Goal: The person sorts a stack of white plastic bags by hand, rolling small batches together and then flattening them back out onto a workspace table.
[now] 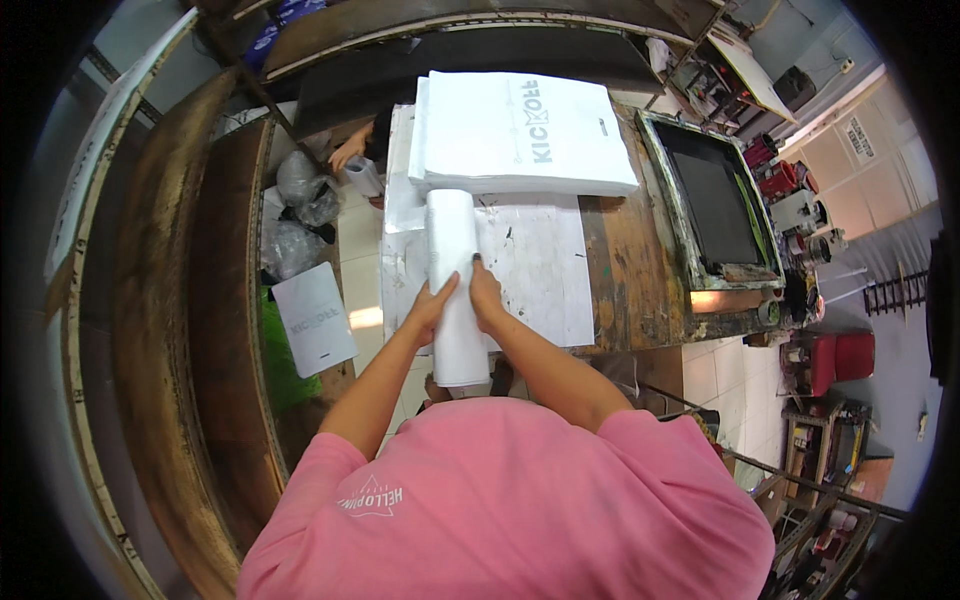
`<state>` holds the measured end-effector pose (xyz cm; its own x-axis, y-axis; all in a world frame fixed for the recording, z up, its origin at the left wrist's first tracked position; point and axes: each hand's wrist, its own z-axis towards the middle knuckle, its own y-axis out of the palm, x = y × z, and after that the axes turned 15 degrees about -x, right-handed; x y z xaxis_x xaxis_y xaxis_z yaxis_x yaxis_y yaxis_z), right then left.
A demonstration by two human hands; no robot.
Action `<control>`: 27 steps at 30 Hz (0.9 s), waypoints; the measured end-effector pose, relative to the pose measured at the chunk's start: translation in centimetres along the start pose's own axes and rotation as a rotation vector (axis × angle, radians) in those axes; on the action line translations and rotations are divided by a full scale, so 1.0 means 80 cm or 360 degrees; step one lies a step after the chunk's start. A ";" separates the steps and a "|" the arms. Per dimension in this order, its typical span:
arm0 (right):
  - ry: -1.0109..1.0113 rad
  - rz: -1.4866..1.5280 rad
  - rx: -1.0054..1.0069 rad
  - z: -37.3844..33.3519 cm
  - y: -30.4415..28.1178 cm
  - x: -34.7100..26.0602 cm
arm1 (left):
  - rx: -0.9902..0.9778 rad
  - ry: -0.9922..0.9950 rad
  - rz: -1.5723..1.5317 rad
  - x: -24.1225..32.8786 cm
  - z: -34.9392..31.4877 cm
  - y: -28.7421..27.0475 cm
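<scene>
A thick white roll (452, 225), apparently plastic bags or sheets rolled together, lies lengthwise at the near side of the worktable, its near end reaching past the edge towards me. My left hand (430, 306) grips its left side, thumb on top. From the right, my right hand (485, 296) clasps the same roll a little farther along; the undersides of both hands are hidden. Just beyond its far end sits a tall stack of flat white printed bags (470, 135). A white sheet (545, 270) with dark specks covers the tabletop under the roll.
Right of the stack, a framed printing screen (655, 180) rests on the paint-stained wooden table (625, 275). Another person's hand (347, 150) is by a small whitish roll (363, 178) at far left. A loose printed bag (315, 315) and clear plastic bundles (295, 240) lie on the left shelf.
</scene>
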<state>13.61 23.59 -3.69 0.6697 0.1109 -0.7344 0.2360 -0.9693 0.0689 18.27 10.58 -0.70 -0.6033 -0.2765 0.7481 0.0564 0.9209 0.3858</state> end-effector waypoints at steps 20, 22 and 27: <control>-0.1423 -0.0275 -0.0424 -0.273 -0.146 -0.208 | -0.0053 0.1378 0.1372 0.009 0.000 0.158; -0.1463 -0.1170 -0.0080 -0.305 -0.120 -0.238 | -0.0104 0.1281 0.1306 0.010 0.007 0.143; -0.1164 -0.2374 0.0670 -0.305 -0.063 -0.254 | -0.0070 0.1319 0.1559 0.009 0.041 0.126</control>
<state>16.02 31.56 27.37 -0.4062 0.9039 -0.1339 0.0424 -0.1277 -0.9909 15.79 20.60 1.98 0.3764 0.4054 0.8330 0.2290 0.8306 -0.5077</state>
